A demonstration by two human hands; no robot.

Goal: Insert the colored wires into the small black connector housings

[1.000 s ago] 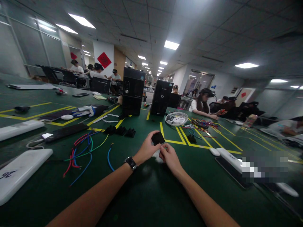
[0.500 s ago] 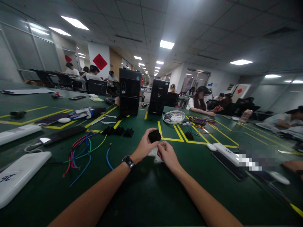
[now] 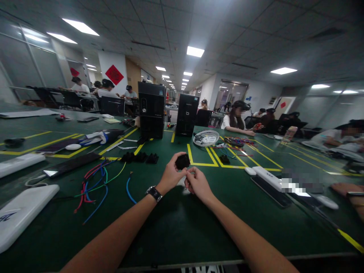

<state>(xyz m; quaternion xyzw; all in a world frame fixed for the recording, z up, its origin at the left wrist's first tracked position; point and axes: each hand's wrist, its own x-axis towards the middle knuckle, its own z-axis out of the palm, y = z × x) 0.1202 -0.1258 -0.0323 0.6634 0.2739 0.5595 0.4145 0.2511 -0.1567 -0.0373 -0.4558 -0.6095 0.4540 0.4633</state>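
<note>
My left hand [image 3: 171, 175], with a watch [image 3: 154, 193] on its wrist, is closed around a small black block-shaped part [image 3: 182, 162] above the table. Close beside it, my right hand [image 3: 198, 182] is pinched, its fingertips meeting the left thumb just below the part. Whatever the right fingers hold is too small or hidden to make out. To the left of my hands lies a short blue wire [image 3: 130, 189], and farther left a loose bundle of red, blue and green wires [image 3: 101, 180]. Several similar black parts [image 3: 140, 157] sit in a row beyond.
Two black computer towers [image 3: 151, 110] stand at the back of the green table [image 3: 176, 235]. A white basket [image 3: 206, 138] and coloured wires [image 3: 239, 142] lie right of them. White power banks [image 3: 25, 216] flank both sides. A co-worker [image 3: 236, 119] sits across the table.
The whole view has shifted slightly, so the table's near edge now shows at the bottom. My hands stay together on the black part, with the right fingertips slightly closer to the left thumb.
</note>
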